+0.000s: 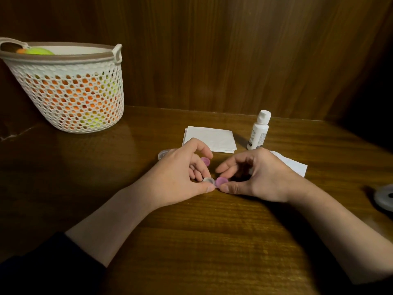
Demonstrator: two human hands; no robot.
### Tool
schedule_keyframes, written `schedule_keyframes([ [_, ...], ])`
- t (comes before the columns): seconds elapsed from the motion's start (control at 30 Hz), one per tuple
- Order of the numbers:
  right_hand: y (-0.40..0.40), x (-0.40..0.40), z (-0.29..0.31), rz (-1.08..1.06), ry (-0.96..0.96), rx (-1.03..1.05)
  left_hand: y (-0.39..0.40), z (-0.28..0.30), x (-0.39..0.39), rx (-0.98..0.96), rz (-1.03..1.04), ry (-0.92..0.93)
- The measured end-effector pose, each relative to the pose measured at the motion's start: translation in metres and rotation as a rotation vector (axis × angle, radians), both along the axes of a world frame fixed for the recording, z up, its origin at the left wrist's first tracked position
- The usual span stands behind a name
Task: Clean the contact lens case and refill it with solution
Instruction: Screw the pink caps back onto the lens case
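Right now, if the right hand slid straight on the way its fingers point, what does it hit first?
Probably the left hand. The right hand points left across the table, pinching the purple end of the lens case; the left grips the clear end. Depth is unclear, so fingertips might pass just behind.

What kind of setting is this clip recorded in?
Probably a home, at a dark wooden table set against wood-panelled walls, though the room type is unclear. A perforated white basket of orange and green balls stands on it, with folded tissues and a small white bottle.

Wooden table (212, 241) bears basket (70, 99), tissue (210, 138), solution bottle (258, 132).
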State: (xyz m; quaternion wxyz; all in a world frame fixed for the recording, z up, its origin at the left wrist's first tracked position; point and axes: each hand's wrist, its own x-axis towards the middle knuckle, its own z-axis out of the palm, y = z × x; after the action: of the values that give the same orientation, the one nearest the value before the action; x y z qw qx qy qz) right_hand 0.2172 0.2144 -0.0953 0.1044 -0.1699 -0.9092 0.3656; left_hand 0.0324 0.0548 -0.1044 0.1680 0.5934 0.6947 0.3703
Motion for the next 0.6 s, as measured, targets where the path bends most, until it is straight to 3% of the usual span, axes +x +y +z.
schedule_keyframes([
  [0.37, -0.0031, -0.0033, -0.0003, -0.046, -0.022, 0.033, 0.0002, 0.0029, 0.0009, -0.018, 0.006, -0.034],
  [0.6, 0.0008, 0.0017, 0.0046, 0.049, -0.053, 0.104, -0.0003, 0.0023, 0.0004, -0.011, 0.012, -0.036],
])
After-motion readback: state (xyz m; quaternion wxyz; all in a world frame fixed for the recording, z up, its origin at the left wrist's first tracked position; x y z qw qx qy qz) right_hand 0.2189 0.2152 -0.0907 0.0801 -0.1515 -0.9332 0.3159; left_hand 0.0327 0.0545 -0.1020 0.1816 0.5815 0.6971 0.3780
